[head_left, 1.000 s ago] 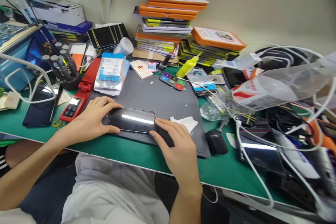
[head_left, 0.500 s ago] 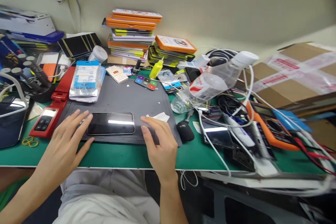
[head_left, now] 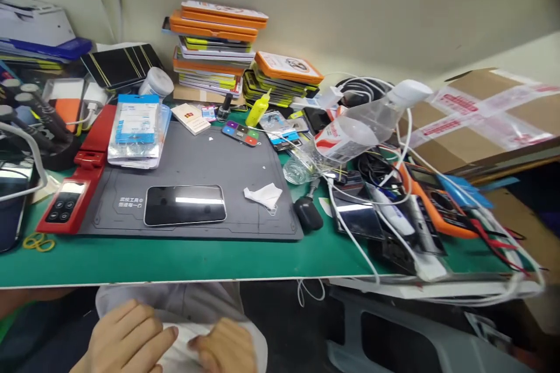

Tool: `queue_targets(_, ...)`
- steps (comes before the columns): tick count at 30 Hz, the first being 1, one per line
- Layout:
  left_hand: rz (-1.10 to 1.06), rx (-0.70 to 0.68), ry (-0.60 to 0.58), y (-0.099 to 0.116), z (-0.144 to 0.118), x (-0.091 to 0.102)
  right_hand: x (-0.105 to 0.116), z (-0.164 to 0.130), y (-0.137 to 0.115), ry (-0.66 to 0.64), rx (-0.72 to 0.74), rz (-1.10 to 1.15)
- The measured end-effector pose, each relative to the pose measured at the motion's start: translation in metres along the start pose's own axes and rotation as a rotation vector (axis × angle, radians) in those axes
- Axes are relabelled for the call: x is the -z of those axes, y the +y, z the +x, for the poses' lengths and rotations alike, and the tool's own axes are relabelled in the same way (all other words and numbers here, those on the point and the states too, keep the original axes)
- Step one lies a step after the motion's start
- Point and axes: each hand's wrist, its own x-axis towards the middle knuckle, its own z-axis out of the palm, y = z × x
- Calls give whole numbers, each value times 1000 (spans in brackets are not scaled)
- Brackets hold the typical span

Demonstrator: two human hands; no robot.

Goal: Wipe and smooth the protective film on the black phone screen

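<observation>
Down at the bottom edge of the frame, the left hand (head_left: 126,338) and the right hand (head_left: 225,347) rest in the person's lap on white cloth (head_left: 179,352), below the front edge of the green table (head_left: 196,259). The left hand lies flat with fingers stretched toward the right, grasping nothing. The right hand is curled beside it, its fingertips close to the left hand's; whether its grip pinches the cloth cannot be told, since the frame cuts it off.

Up on the table, in the lower middle of the frame, a black smartphone with a glossy dark screen (head_left: 185,205) lies flat, lengthwise, on a dark grey rubber work mat (head_left: 210,157), near the mat's front edge and well apart from both hands. Just to its right on the mat sits a crumpled white wipe (head_left: 263,194). A black rounded tool (head_left: 308,214) lies off the mat's right edge. Along the mat's left side runs a red device with a small keypad (head_left: 65,207), and a blue-and-clear plastic packet (head_left: 135,128) overlaps the mat's upper left corner. A stack of orange and yellow flat boxes (head_left: 214,41) stands against the wall at upper centre. White cables (head_left: 394,186) tangle across the right half.
</observation>
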Motion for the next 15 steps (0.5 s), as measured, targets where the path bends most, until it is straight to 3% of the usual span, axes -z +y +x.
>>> queue_targets(3, 136, 4, 33, -16, 31, 27, 35, 29, 25, 187, -92, -46)
queue_targets(5, 249, 98, 97, -30, 55, 43, 56, 64, 46, 227, -44, -253)
queue_targets(7, 349, 209, 105, -45, 75, 52, 68, 99, 67, 169, 41, -443)
queue_targets(9, 369, 289, 94, -61, 88, 54, 70, 126, 85, 136, 25, -504)
queue_targets(12, 344, 444, 6, -81, 94, 51, 64, 145, 101, 38, 1, -615)
queue_targets(15, 397, 427, -59, -92, 91, 46, 58, 148, 100, 40, 22, -633)
